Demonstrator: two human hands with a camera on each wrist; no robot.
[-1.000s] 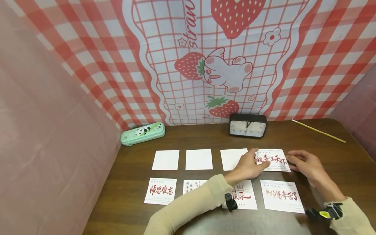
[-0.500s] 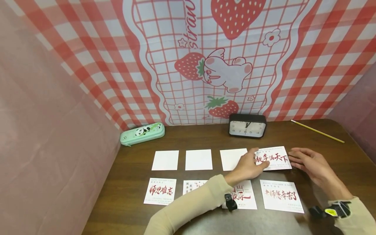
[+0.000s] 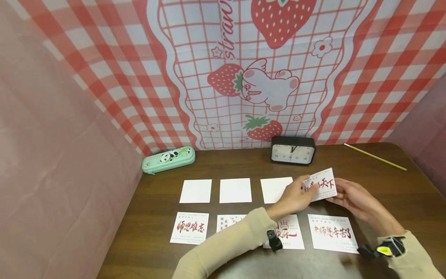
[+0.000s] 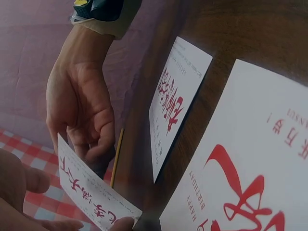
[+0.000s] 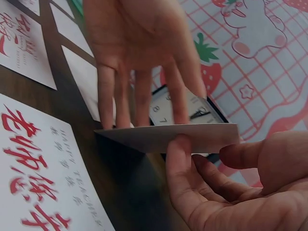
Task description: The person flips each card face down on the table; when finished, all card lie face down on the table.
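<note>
The thumb and fingers of the left hand [image 3: 296, 193] pinch the left side of the raised card [image 3: 325, 186], thumb on the printed face and fingers behind. The fingers of the right hand [image 3: 355, 197] are gently bent and spread from the thumb; they reach behind the card's right edge, and in the right wrist view 1 fingertip appears to meet the blank back. The raised card is tilted, its right side up off the counter [image 3: 150, 221]. 1.0 s ago it lay about flat; 0.5 s ago it was slightly raised, with the right fingers just beside its edge. Now it is tipped further, that edge has come leftward, and the right hand has closed in. The left hand has barely shifted.

Left of the raised card sit 3 blank cards [image 3: 235, 190], the nearest partly covered by the left hand. In the nearer row lie 4 printed cards [image 3: 332, 232]; the left sleeve [image 3: 226, 240] hides parts of the middle 2. Farther back stand a black clock [image 3: 292, 150] and, to the left, a green panda case [image 3: 168, 159]; a yellow pencil [image 3: 374, 156] lies to the right. Behind them hangs a red-and-white checked cloth [image 3: 271, 85] with strawberries. None of these has visibly changed place.
</note>
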